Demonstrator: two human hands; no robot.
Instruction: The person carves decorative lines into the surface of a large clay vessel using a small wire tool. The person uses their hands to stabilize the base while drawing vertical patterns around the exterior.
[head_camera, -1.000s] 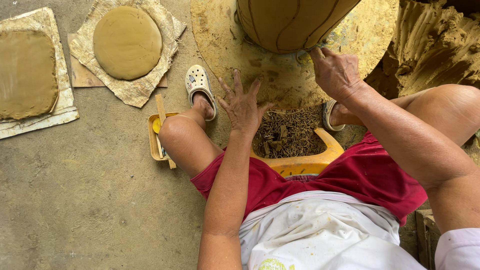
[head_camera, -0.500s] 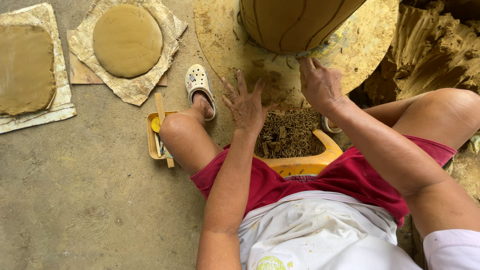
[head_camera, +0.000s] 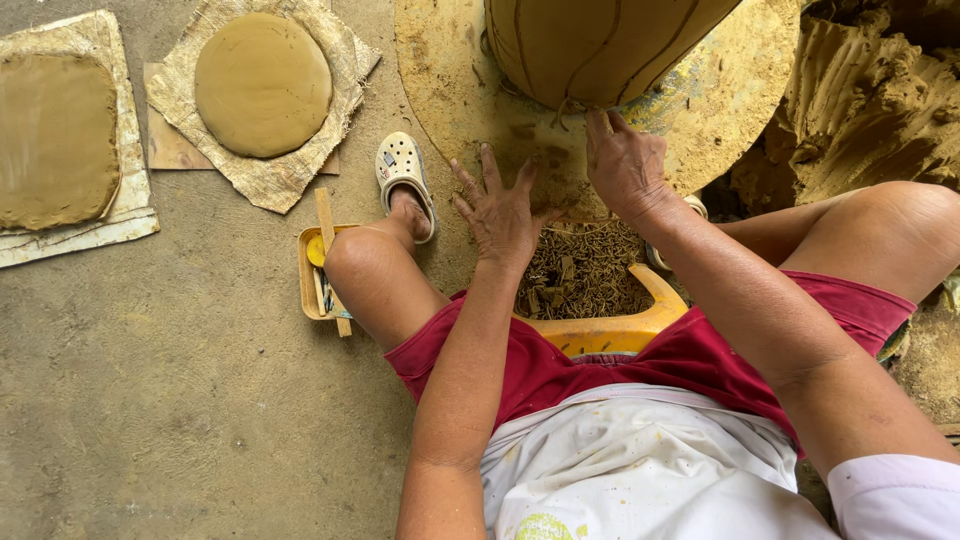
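Clay pot (head_camera: 600, 45) stood at twelve o'clock on round board (head_camera: 740, 90). Right hand (head_camera: 625, 165) nearer, fingertips touching base; left hand (head_camera: 500, 205) splayed, empty.

Clay pot (head_camera: 600, 45) was tan w/ dark vertical stripes; round clay slab (head_camera: 262, 84) ochre; shorts (head_camera: 560, 365) red; stool (head_camera: 610, 330) yellow; sandal (head_camera: 400, 165) white (perforated w/ holes).
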